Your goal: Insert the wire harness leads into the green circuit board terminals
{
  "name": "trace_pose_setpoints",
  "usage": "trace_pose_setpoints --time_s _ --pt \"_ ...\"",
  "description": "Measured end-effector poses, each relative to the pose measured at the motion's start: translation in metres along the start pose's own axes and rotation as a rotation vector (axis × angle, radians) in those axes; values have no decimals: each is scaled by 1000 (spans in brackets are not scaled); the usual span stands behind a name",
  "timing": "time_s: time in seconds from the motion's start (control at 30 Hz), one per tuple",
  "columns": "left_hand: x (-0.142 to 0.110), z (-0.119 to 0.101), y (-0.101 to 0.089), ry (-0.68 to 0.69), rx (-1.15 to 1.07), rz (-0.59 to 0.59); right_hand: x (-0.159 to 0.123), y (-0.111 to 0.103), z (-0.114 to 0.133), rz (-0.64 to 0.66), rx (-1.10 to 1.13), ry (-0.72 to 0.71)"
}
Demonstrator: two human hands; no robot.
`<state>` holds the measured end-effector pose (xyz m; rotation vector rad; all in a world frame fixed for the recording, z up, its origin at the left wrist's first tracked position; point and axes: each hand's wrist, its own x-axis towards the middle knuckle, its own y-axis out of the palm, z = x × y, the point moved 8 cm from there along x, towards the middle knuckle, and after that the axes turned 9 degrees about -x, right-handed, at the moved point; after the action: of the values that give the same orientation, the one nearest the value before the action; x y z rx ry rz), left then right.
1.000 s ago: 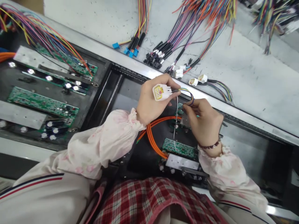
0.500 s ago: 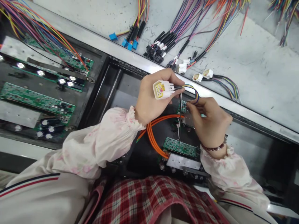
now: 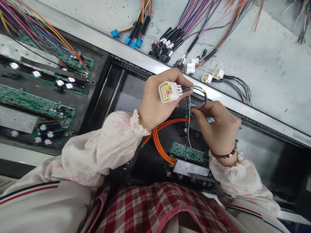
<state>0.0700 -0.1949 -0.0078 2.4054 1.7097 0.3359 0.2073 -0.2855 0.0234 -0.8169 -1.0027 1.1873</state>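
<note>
The left hand (image 3: 155,103) curls around a white multi-pin connector (image 3: 168,92), its fingers wrapped behind the shell. This grip appears to keep the yellow-lined socket face turned up, while the thin wires (image 3: 199,93) run free to the right. The right hand (image 3: 216,126) reaches across to them, thumb and forefinger pinched together just past their loop, seemingly to hold that short run apart from the rest. A white wire (image 3: 189,129) hangs down between the hands toward a green circuit board (image 3: 188,153) on a black panel (image 3: 145,165). Both hands are raised above the panel, which probably keeps the connector clear of the orange cables (image 3: 157,142) curving just beside the board. Farther off, on the pale counter (image 3: 272,55), wire harnesses end in black connectors (image 3: 161,53), blue connectors (image 3: 128,41) and two small white connectors (image 3: 212,76), lying in separate groups as if sorted by type. To the left, more circuit boards (image 3: 34,103) sit in a dark frame, their coloured wires fanning across them
</note>
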Motion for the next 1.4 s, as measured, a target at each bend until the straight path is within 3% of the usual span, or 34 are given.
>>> trace_pose_setpoints --time_s 0.43,0.9,1.03,1.1,1.23,1.4 --pt "-1 3 0 -27 30 17 -2 -5 -2 -95 -61 -8" --pt "-2 -2 2 43 34 35 -1 -2 -2 -77 -87 -40" --pt "-2 2 4 1 100 39 -6 -12 -1 -124 -100 40" --pt "-2 2 5 -3 120 41 -7 -9 4 -52 -116 72" --pt "-1 1 4 17 99 20 -7 1 12 203 -82 -35" --pt "0 2 4 26 62 25 -14 -28 -30 110 -314 15"
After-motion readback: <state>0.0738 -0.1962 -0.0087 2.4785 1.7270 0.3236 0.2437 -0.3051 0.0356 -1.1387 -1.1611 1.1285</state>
